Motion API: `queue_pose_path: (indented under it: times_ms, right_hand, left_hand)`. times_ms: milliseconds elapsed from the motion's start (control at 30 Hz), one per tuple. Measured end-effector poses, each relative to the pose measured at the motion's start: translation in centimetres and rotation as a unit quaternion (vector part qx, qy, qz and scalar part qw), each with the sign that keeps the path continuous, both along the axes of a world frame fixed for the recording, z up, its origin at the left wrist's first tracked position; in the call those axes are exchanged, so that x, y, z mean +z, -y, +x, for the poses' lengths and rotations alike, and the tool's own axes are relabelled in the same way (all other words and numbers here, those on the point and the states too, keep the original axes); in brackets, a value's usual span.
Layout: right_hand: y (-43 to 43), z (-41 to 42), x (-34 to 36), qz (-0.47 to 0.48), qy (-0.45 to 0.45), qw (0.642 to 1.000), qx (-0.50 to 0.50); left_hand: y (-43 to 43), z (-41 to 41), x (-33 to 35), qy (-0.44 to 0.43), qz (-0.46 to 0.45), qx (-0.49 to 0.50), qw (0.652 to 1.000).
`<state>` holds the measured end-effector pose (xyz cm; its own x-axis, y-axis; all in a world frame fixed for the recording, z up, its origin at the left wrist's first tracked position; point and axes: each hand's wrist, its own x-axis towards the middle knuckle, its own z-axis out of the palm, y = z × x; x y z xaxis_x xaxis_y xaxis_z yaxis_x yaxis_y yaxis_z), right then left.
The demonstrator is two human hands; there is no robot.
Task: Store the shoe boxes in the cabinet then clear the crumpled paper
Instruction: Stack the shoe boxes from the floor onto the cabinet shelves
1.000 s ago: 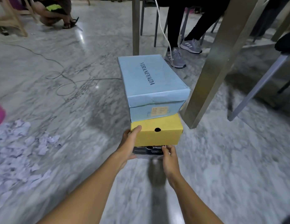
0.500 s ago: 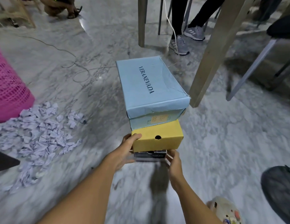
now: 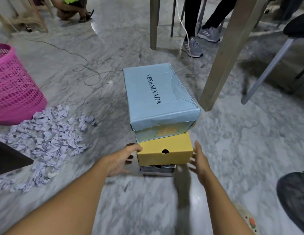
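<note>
Three shoe boxes stand stacked on the marble floor: a light blue box [image 3: 158, 97] on top, a yellow box [image 3: 164, 154] in the middle and a dark box [image 3: 157, 169] at the bottom. My left hand [image 3: 120, 160] touches the yellow box's left side, thumb at its top corner, fingers spread. My right hand [image 3: 199, 160] hovers just right of the yellow box, fingers straight, a small gap between them. A pile of crumpled pale purple paper [image 3: 49, 138] lies on the floor to the left.
A pink mesh basket [image 3: 14, 89] stands behind the paper. A dark panel corner [image 3: 8, 160] juts in at the left edge. Table legs [image 3: 222, 65], chair legs [image 3: 266, 72], a seated person's grey sneakers [image 3: 192, 48] and a floor cable [image 3: 90, 77] lie behind the stack.
Both hands have let go of the bottom box. The right hand moved out to the right and opened; the left hand loosened. The view tilted, showing more of the basket and paper.
</note>
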<state>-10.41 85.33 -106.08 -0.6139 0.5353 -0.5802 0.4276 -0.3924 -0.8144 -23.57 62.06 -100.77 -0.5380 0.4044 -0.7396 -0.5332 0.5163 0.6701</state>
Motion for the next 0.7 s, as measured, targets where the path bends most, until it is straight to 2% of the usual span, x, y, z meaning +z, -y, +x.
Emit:
queue_pose_path:
  times_ms: [67, 133, 233, 333, 433, 533, 700]
  right_hand:
    - [-1.6, -1.3, 1.8, 0.032, -0.037, 0.998, -0.034]
    - [-2.8, -2.4, 4.1, 0.052, -0.085, 0.994, -0.038]
    - [-3.5, -3.6, 7.6, 0.074, -0.127, 0.989, 0.032]
    - [-3.3, -4.5, 9.7, 0.088, -0.133, 0.98, 0.119]
    - [-2.8, -4.7, 10.6, 0.093, -0.134, 0.974, 0.155]
    - [-1.8, -4.8, 11.6, 0.106, -0.142, 0.973, 0.15]
    - [-0.5, -5.3, 13.2, 0.129, -0.174, 0.971, 0.101]
  left_hand:
    - [0.6, -1.6, 0.9, -0.038, -0.006, 0.036, 0.999]
    - [0.5, -3.4, 2.0, -0.083, 0.021, 0.114, 0.99]
    - [-1.0, -5.1, 4.1, -0.115, 0.089, 0.197, 0.97]
    - [-3.1, -5.1, 6.1, -0.108, 0.142, 0.183, 0.967]
    - [-4.4, -4.1, 6.9, -0.103, 0.151, 0.155, 0.971]
    - [-4.4, -3.5, 6.9, -0.087, 0.152, 0.153, 0.973]
    - [-3.8, -3.2, 8.1, -0.106, 0.164, 0.188, 0.963]
